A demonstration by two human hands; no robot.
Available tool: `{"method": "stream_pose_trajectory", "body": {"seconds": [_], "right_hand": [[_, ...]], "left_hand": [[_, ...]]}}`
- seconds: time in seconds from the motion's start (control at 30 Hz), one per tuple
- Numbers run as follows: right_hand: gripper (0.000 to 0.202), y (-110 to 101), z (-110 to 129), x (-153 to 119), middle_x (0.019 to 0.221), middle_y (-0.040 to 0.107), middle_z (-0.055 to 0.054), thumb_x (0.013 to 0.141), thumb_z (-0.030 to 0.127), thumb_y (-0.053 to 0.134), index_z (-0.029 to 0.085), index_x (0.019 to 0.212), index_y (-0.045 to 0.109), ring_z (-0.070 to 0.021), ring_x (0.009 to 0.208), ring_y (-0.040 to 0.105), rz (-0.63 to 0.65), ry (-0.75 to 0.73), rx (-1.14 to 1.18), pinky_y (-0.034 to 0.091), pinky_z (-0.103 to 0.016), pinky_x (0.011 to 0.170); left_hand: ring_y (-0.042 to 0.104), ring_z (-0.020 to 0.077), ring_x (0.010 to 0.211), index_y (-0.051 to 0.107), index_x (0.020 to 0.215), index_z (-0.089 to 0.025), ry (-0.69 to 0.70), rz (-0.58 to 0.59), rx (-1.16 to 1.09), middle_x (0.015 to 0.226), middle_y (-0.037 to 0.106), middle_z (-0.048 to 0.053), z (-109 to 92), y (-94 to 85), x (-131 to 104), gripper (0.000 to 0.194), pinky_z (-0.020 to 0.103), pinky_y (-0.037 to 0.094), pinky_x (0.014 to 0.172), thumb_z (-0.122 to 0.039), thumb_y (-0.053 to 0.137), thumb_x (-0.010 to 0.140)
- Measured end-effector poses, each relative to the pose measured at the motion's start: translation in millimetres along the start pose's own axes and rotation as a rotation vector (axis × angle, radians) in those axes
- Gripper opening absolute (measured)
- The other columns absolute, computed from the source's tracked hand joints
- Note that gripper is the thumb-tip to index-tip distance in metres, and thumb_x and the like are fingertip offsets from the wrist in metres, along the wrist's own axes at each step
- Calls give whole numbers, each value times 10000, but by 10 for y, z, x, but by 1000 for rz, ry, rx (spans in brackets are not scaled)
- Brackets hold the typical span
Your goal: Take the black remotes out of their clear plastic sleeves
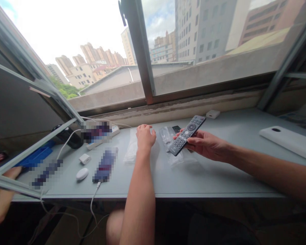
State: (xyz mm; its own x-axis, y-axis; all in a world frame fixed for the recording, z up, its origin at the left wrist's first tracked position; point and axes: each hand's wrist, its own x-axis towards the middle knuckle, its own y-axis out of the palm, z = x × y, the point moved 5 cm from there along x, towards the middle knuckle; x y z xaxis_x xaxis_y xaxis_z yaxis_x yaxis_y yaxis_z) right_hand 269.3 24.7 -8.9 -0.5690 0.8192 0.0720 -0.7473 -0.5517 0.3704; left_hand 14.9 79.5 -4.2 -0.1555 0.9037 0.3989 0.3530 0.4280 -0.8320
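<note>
My right hand (206,144) holds a dark grey remote control (188,134) at a tilt above the table, its buttons facing up. The thumb lies along its edge and the other fingers are behind it. My left hand (145,136) is palm down at the right edge of a stack of clear plastic bags (130,151). Its fingers are curled and close together; their tips and anything between them are hidden. Under and beside the remote lie more clear bags (165,135), and a second dark remote (176,129) partly shows behind the held one.
On the left are a power strip (114,132), a blurred phone (105,166) on a cable, a white charger (84,158), and a white oval case (82,174). Another person's arm (2,200) reaches in beside a metal frame. A white box (288,141) lies right.
</note>
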Motion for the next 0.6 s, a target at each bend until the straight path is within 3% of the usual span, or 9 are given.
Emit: {"method": "stream_pose_trajectory", "body": {"seconds": [0.13, 0.27, 0.33, 0.47, 0.6], "right_hand": [[482, -21, 84, -44, 1344, 798, -89, 783, 296, 1007, 253, 1181, 738, -300, 1232, 748, -71, -246, -253, 581, -433, 1081], [401, 72, 168, -174, 1463, 727, -112, 920, 242, 890, 300, 1256, 679, -329, 1469, 618, 10, -549, -554, 583, -458, 1114], [389, 125, 196, -224, 1494, 706, -110, 978, 212, 822, 321, 1318, 669, -321, 1490, 603, 59, -666, -686, 538, -493, 1183], [464, 163, 292, -277, 1353, 755, -89, 926, 199, 879, 336, 1336, 711, -319, 1321, 703, 6, -895, -942, 535, -508, 1178], [420, 142, 340, -290, 1094, 764, -80, 867, 322, 944, 272, 1237, 752, -290, 985, 751, -140, -902, -1069, 620, -418, 867]], "left_hand": [[474, 370, 1464, 768, 1265, -216, 1, 7, -8, 1434, 682, 139, 2, 1, 0, 307, 533, 467, 1184, -280, 606, 1012], [477, 370, 1469, 769, 1262, -231, -6, 7, -7, 1433, 682, 133, 6, -7, -3, 299, 522, 459, 1195, -279, 612, 1012], [483, 368, 1465, 771, 1258, -235, -8, 3, -4, 1428, 684, 131, 8, -7, -3, 295, 516, 457, 1199, -279, 617, 1010], [483, 361, 1466, 774, 1257, -236, -11, 2, -3, 1420, 689, 129, 13, 7, -3, 298, 506, 460, 1199, -276, 610, 1012], [480, 362, 1471, 778, 1260, -234, -12, 3, 5, 1427, 683, 135, 12, 14, -6, 302, 503, 458, 1203, -282, 613, 1011]]}}
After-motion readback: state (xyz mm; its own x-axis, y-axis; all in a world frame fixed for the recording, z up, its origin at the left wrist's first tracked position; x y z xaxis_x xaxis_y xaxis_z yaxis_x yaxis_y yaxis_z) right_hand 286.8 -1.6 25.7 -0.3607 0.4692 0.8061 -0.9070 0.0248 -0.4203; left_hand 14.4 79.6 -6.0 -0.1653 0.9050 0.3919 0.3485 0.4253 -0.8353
